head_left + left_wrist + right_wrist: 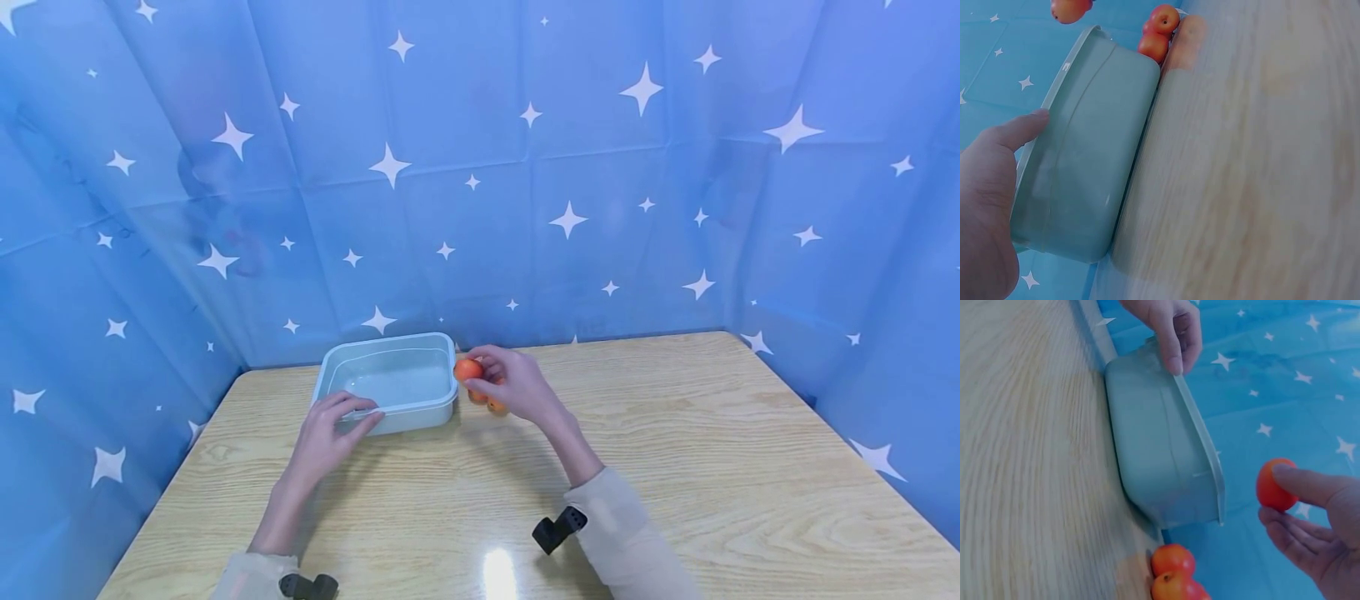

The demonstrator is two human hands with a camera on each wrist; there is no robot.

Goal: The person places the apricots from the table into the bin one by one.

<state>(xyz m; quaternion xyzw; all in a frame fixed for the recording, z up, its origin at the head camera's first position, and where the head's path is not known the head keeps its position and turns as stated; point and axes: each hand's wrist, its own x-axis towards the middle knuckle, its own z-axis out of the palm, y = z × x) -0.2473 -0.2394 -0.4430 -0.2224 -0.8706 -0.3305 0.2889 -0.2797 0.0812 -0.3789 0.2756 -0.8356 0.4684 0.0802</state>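
The right hand (517, 385) is pinching a red-orange fruit (1275, 487) between thumb and fingers, and the fruit is hanging just beyond the right end of the basin (405, 423), higher than its rim. The left hand (327, 431) is gripping the basin's near rim, its thumb pressing outside and its fingers reaching over the edge. More fruits (1172, 559) are sitting on the worktop (720, 467) beside that right end, below the right hand.

The held fruit is showing a smooth, rounded skin; the basin is displaying a pale blue-green, plastic-looking wall with rounded corners and a projecting lip. Pale wood grain is running across the worktop. Both forearms, in light sleeves, are stretching forward, the right one angling inward toward the basin.
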